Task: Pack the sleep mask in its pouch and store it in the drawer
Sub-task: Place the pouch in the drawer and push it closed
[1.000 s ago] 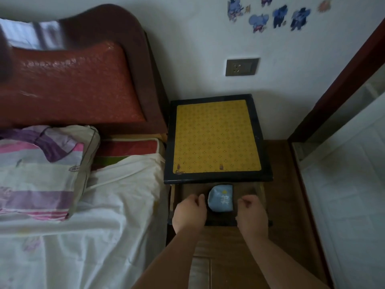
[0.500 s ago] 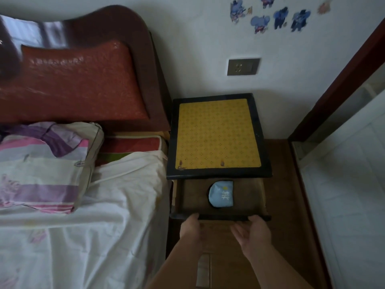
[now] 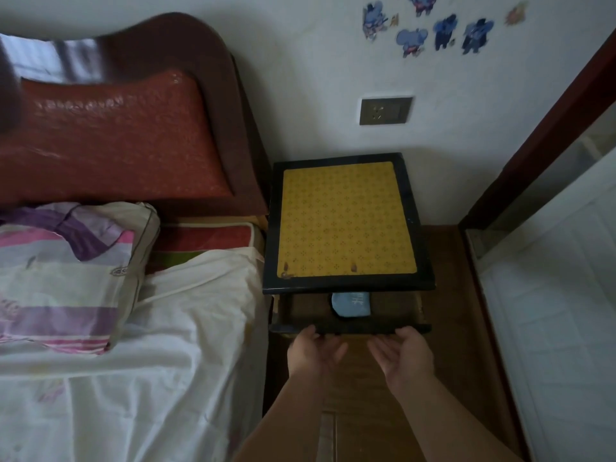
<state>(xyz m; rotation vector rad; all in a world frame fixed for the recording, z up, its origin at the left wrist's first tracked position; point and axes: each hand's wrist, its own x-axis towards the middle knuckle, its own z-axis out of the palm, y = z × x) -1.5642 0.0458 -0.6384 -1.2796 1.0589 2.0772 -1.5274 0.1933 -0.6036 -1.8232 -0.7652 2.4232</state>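
A light blue pouch [image 3: 351, 304] lies inside the dark wooden drawer [image 3: 350, 327], which stands partly out from under the black nightstand with a yellow patterned top [image 3: 346, 221]. The nightstand's edge hides the pouch's far half. The sleep mask itself is not visible. My left hand [image 3: 313, 351] and my right hand [image 3: 405, 356] are at the drawer's front edge, fingers spread, fingertips touching the front panel. Neither hand holds anything.
A bed with white sheet [image 3: 133, 345] and a striped pillow [image 3: 66, 275] lies close on the left, against a red headboard [image 3: 116, 138]. A wall socket [image 3: 385, 110] sits above the nightstand. A white door [image 3: 560, 311] borders the right. Brown wooden floor [image 3: 360, 411] lies below.
Both hands drew back from beside the pouch to the drawer's front. The drawer has slid inward, so less of the pouch shows than before.
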